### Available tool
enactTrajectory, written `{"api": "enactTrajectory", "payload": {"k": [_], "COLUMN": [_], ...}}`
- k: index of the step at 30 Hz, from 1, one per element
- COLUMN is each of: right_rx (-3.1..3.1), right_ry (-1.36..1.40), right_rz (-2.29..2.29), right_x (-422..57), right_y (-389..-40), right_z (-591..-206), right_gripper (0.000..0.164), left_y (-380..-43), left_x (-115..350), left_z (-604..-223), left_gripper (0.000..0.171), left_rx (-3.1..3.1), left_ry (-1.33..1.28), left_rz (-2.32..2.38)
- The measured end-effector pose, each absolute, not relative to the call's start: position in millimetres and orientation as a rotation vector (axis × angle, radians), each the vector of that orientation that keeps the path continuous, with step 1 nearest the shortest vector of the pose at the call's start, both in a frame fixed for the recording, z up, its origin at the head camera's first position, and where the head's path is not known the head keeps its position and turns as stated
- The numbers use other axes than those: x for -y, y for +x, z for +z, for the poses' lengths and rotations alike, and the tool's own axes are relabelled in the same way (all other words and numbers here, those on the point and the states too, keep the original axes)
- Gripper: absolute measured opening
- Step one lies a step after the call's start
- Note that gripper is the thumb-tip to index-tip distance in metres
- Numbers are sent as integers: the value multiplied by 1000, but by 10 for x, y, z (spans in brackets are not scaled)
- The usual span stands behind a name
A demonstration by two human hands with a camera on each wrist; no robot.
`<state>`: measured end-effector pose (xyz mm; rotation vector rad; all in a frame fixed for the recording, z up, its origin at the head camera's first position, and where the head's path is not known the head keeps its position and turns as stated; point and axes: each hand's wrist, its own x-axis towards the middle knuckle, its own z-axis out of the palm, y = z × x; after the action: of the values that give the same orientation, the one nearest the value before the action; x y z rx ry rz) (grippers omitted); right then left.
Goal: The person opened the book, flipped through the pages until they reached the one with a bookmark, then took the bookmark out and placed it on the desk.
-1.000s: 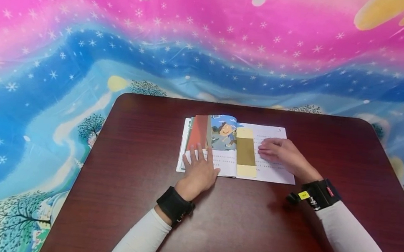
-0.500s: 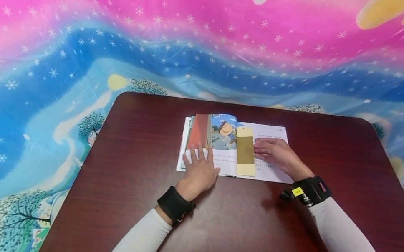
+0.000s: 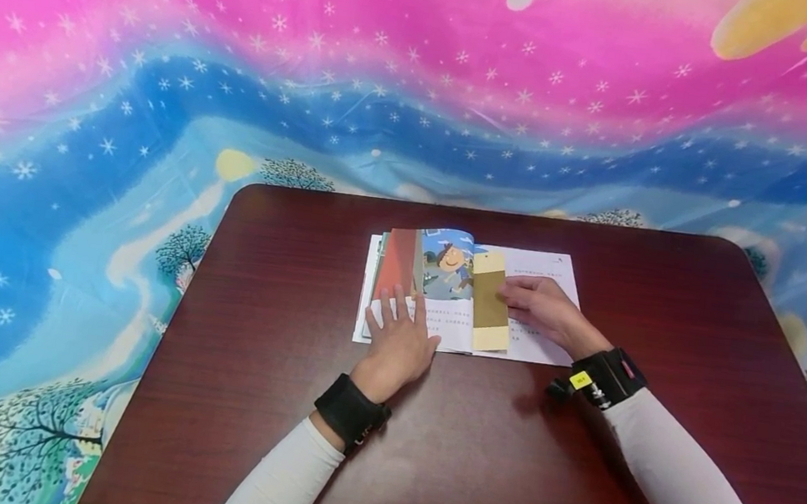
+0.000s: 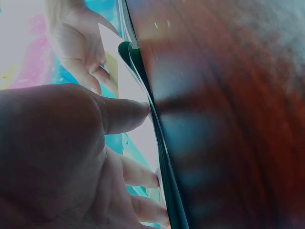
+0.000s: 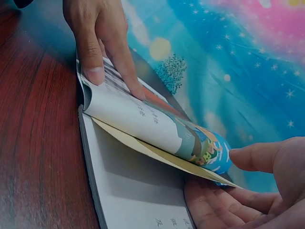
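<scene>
An open picture book (image 3: 439, 332) lies on the table, its left page showing a cartoon child. Along the inner part of the right page is a yellow and olive-brown bookmark (image 3: 491, 296), its right edge raised. My left hand (image 3: 397, 348) rests spread on the left pages, and in the left wrist view its thumb (image 4: 126, 116) presses near the book's lower edge. My right hand (image 3: 547, 312) holds the bookmark's right edge. In the right wrist view the fingers (image 5: 214, 202) lie under the bookmark strip (image 5: 147, 149) and the thumb (image 5: 255, 156) is above it.
The book lies on a dark red-brown wooden table (image 3: 439, 458) with rounded far corners. Behind the table hangs a pink and blue patterned cloth (image 3: 425, 78). Black camera bands (image 3: 349, 412) are worn on both wrists.
My right hand has moved left to the bookmark's right edge. That edge has come up and shifted a little to the left. My left hand has stayed in place.
</scene>
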<state>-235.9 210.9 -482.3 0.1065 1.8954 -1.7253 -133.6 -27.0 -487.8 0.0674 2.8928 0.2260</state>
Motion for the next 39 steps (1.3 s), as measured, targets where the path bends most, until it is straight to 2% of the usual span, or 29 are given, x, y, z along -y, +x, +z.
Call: {"api": "enactTrajectory", "payload": {"k": [12, 21, 32, 36, 39], "right_rx": [-1861, -1936, -2035, -2003, -1991], "right_ry": [128, 161, 261, 300, 325], "right_rz": [-1779, -1738, -1667, -1735, -1761], "right_x": [-2023, -2095, -2660, -2929, -3113], "right_y": [-2390, -2412, -2438, -2437, -2439], "right_z": [-4862, -4874, -4636, -4545, -4506], "right_gripper": [48, 49, 53, 49, 39], "left_y": [-1334, -1332, -1339, -1337, -1333], "left_x": [267, 260, 269, 271, 274], "left_z": [-4895, -4871, -4874, -4878, -4880], "left_gripper": [78, 78, 78, 77, 78], "left_rx": [-2894, -2882, -2890, -2892, -2891], "left_ry": [63, 69, 86, 86, 82], "left_rz": [248, 226, 221, 225, 230]}}
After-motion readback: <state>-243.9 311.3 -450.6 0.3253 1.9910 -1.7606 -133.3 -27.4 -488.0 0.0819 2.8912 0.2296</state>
